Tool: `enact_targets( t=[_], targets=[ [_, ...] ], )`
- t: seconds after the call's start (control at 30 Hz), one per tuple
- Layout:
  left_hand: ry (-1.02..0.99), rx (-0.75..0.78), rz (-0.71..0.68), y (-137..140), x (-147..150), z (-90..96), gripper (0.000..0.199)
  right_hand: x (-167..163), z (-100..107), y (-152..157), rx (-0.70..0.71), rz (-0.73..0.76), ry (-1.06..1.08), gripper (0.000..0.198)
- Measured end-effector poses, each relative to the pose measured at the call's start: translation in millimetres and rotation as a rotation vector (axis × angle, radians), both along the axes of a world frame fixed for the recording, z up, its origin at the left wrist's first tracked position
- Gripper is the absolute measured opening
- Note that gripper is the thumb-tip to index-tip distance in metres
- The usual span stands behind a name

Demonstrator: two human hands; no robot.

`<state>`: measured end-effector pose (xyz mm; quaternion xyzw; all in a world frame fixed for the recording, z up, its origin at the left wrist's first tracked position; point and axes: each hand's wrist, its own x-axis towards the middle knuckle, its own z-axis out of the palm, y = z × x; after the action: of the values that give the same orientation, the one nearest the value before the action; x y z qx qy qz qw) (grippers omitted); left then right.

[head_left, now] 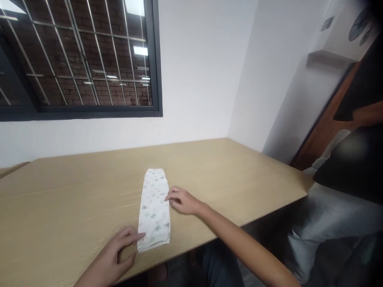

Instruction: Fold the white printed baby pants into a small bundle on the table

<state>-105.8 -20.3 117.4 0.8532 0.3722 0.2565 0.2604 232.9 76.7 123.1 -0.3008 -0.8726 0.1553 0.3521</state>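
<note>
A white folded garment (pixel 154 207) with small green and brown prints lies flat on the table, long and narrow, its layered end toward me. It resembles a pair of small trousers, though the fold hides its full shape. At its lower left edge, my left hand (pixel 115 251) rests an outstretched index finger on the fabric, the thumb well apart. Over on the right edge, about mid-length, my right hand (pixel 184 200) has its thumb and fingertips drawn together on the cloth.
The tan table (pixel 89 211) meets a white wall (pixel 203 71) at the back, below a barred window (pixel 89 56). To the right, beyond the table's edge, stands a person (pixel 347 167) in a dark top and light trousers. A white wall-mounted box (pixel 338 36) hangs at upper right.
</note>
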Motion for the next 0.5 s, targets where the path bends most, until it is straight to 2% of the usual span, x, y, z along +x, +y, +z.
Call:
enact_targets(
  t=[0.1, 0.2, 0.27, 0.37, 0.43, 0.5],
  targets=[
    [-0.022, 0.055, 0.063, -0.2, 9.0, 17.4, 0.034, -5.4, 2.4, -13.2, 0.034, -0.004, 0.030, 0.028],
    [0.001, 0.191, 0.098, -10.0, 31.7, 19.5, 0.031, -18.3, 10.3, -22.2, 0.057, 0.007, 0.072, 0.026],
    [0.030, 0.361, 0.062, -19.7, 48.3, 9.0, 0.034, -30.4, 17.2, -28.6, 0.047, 0.051, 0.077, 0.025],
    [0.068, 0.608, -0.019, -29.0, 64.3, -13.5, 0.061, -52.1, 24.9, -38.4, 0.010, 0.224, 0.030, 0.026],
    [0.095, 0.654, -0.057, -29.5, 67.5, -25.7, 0.068, -67.1, 24.6, -43.1, -0.005, 0.397, -0.054, 0.031],
    [0.105, 0.640, -0.065, -26.7, 66.6, -35.0, 0.060, -79.8, 19.2, -45.6, -0.005, 0.530, -0.185, 0.036]
  ],
)
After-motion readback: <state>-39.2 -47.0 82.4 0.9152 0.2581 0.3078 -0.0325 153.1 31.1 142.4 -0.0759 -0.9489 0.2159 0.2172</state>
